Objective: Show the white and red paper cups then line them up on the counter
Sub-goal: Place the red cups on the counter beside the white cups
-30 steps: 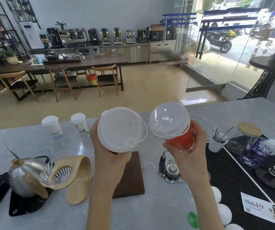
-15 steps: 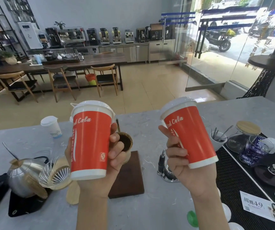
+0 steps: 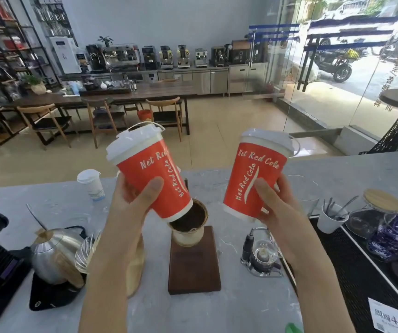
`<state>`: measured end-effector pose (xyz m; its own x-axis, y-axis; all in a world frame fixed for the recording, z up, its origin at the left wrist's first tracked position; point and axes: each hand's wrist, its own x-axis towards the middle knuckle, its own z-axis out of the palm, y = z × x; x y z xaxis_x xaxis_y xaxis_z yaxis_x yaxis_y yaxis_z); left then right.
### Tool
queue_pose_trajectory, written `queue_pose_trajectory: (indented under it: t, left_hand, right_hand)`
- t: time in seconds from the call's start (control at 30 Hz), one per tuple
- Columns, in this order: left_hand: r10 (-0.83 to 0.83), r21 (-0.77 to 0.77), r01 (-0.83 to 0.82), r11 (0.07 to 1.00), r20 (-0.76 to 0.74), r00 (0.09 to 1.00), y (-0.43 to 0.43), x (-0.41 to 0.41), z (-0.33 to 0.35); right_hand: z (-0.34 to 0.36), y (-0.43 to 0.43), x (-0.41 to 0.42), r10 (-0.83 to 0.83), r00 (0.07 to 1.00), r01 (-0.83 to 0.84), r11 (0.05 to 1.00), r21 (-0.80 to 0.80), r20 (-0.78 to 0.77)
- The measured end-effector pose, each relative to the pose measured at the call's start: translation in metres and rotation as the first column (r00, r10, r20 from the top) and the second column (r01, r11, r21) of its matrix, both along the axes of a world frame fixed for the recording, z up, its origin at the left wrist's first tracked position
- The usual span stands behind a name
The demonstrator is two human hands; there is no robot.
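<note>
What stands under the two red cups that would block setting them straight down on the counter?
Under the left hand's red cup stands a coffee dripper on a wooden block. Below the right hand's cup sits a small burner. Bare counter lies nearer.

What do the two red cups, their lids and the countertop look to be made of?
Left red cup and right red cup: likely matte printed paper. Lids: thin white, probably plastic, faintly glossy. Counter: grey veined, stone or stone-look; cannot tell which.
</note>
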<state>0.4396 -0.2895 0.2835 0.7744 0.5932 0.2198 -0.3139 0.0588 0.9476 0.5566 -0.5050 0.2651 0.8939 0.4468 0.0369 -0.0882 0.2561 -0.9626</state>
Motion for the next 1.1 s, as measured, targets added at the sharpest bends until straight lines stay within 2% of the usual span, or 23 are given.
queue_pose_trajectory:
  t: [0.03, 0.1, 0.17, 0.23, 0.33, 0.4, 0.47, 0.53, 0.6, 0.67, 0.7, 0.8, 0.87, 0.9, 1.0, 1.1]
  left_hand:
    - [0.014, 0.133, -0.012, 0.991, -0.015, 1.0, 0.012, 0.006, 0.005]
    - [0.067, 0.284, -0.044, 0.958, -0.069, 0.995, 0.038, 0.024, 0.021]
    - [0.056, 0.323, -0.018, 0.946, -0.11, 0.992, 0.061, 0.051, 0.032]
    - [0.016, 0.298, 0.03, 0.954, -0.152, 0.988, 0.082, 0.084, 0.032]
    - [0.049, 0.312, 0.039, 0.949, -0.268, 0.962, 0.107, 0.135, 0.017]
    - [0.047, 0.341, 0.084, 0.936, -0.357, 0.933, 0.122, 0.166, -0.006]
    - [-0.056, 0.211, 0.179, 0.961, -0.483, 0.874, 0.138, 0.19, -0.034]
    - [-0.232, -0.011, 0.284, 0.959, -0.608, 0.759, 0.153, 0.214, -0.061]
    - [-0.322, -0.1, 0.355, 0.929, -0.69, 0.648, 0.16, 0.23, -0.086]
    - [-0.353, -0.12, 0.404, 0.907, -0.74, 0.573, 0.167, 0.255, -0.111]
    - [-0.363, -0.123, 0.421, 0.899, -0.748, 0.555, 0.17, 0.27, -0.124]
    - [-0.351, -0.065, 0.452, 0.889, -0.73, 0.586, 0.177, 0.319, -0.16]
    - [-0.335, 0.03, 0.485, 0.874, -0.686, 0.646, 0.175, 0.348, -0.185]
    - [-0.325, 0.066, 0.479, 0.875, -0.652, 0.685, 0.172, 0.36, -0.197]
    - [-0.225, 0.172, 0.367, 0.914, -0.538, 0.812, 0.164, 0.391, -0.234]
    - [-0.123, 0.289, 0.272, 0.918, -0.445, 0.887, 0.162, 0.417, -0.266]
  right_hand:
    - [0.01, 0.009, 0.008, -0.031, 0.996, 0.038, 0.996, -0.082, 0.087]
    - [0.029, 0.029, 0.026, -0.072, 0.969, 0.117, 0.976, -0.181, 0.238]
    - [0.045, 0.056, 0.051, -0.054, 0.94, 0.132, 0.968, -0.212, 0.337]
    - [0.051, 0.093, 0.085, -0.043, 0.932, 0.126, 0.969, -0.211, 0.361]
    - [0.034, 0.155, 0.139, -0.029, 0.96, 0.103, 0.961, -0.257, 0.279]
    - [0.005, 0.19, 0.171, -0.03, 0.978, 0.106, 0.924, -0.366, 0.208]
    - [-0.037, 0.212, 0.198, -0.002, 0.993, 0.064, 0.84, -0.539, 0.115]
    - [-0.082, 0.222, 0.226, -0.015, 0.997, -0.043, 0.741, -0.671, -0.08]
    - [-0.117, 0.216, 0.243, -0.059, 0.976, -0.124, 0.637, -0.76, -0.209]
    - [-0.15, 0.21, 0.271, -0.068, 0.98, -0.122, 0.548, -0.828, -0.189]
    - [-0.162, 0.209, 0.286, -0.07, 0.984, -0.1, 0.532, -0.841, -0.161]
    - [-0.191, 0.203, 0.332, -0.154, 0.986, 0.025, 0.536, -0.844, -0.069]
    - [-0.206, 0.194, 0.36, -0.215, 0.976, 0.136, 0.504, -0.853, 0.029]
    - [-0.213, 0.19, 0.372, -0.234, 0.97, 0.182, 0.527, -0.83, 0.065]
    - [-0.237, 0.174, 0.399, -0.335, 0.926, 0.345, 0.558, -0.755, 0.175]
    - [-0.258, 0.163, 0.412, -0.378, 0.894, 0.411, 0.478, -0.777, 0.24]
